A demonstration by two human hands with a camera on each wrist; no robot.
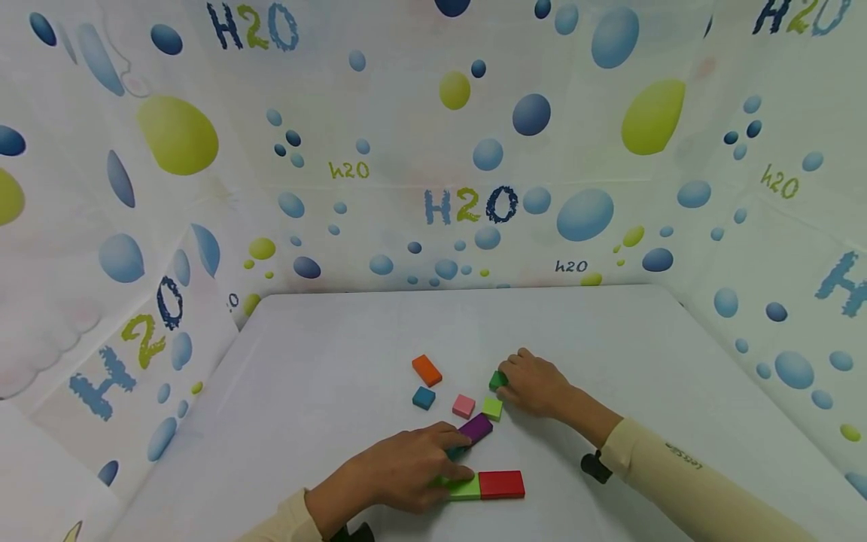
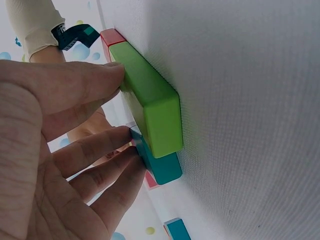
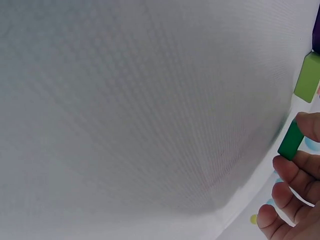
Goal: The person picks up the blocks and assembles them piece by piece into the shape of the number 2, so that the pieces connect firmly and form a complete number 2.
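Grip, right hand (image 1: pixel 535 384): narrow, thumb and fingertips pinching a dark green block (image 1: pixel 497 380) at the far right of the group; whether the block touches the table (image 1: pixel 305 361) cannot be told.

Grip, left hand (image 1: pixel 413 463): spread, thumb on a long light green block (image 1: pixel 463 491) at the near side, fingers reaching to a teal block (image 2: pixel 167 170) just beyond it.

One red block (image 1: pixel 502 485), set end to end with the long light green block, on its right.

One purple block (image 1: pixel 476 429), lying aslant at the left hand's index finger.

One small lime block (image 1: pixel 492 409), just beside the purple block's far end, near the right hand.

One pink block (image 1: pixel 463 406), to the left of the small lime block.

One blue block (image 1: pixel 424 397), farther left.

One orange block (image 1: pixel 427 370), aslant, on the far side of the blue block.
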